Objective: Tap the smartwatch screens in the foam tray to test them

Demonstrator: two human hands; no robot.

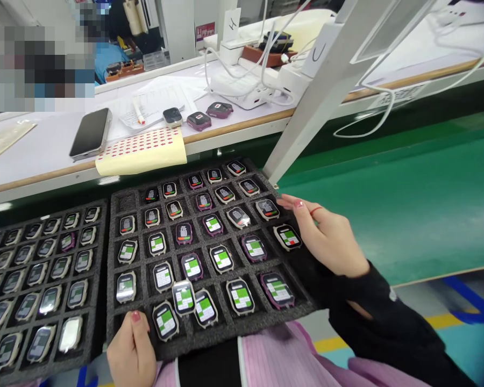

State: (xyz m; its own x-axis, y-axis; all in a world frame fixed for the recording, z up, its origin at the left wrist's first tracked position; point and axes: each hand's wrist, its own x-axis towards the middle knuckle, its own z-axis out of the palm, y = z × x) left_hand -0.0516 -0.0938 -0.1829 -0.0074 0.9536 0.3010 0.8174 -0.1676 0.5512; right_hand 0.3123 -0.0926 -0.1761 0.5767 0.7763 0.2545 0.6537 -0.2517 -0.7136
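A black foam tray [177,350] with square pockets is held tilted in front of me. Its pockets hold smartwatch faces in beige, purple and black cases, many with lit green-and-white screens, others with dark screens showing text. One beige smartwatch [184,297] lies on top across a divider near the front. My left hand [131,349] is closed on the tray's front left corner, thumb on top. At the right edge, my right hand [328,236] grips the tray, its fingers partly hidden, close to a smartwatch with a green and red screen [287,237].
A second foam tray [100,258] of smartwatches sits at the left. On the bench beyond are a smartphone [91,133], a yellow sheet with red arrows [145,153], a marker [138,112] and loose smartwatches [199,121]. A slanted white post [322,91] rises behind the tray.
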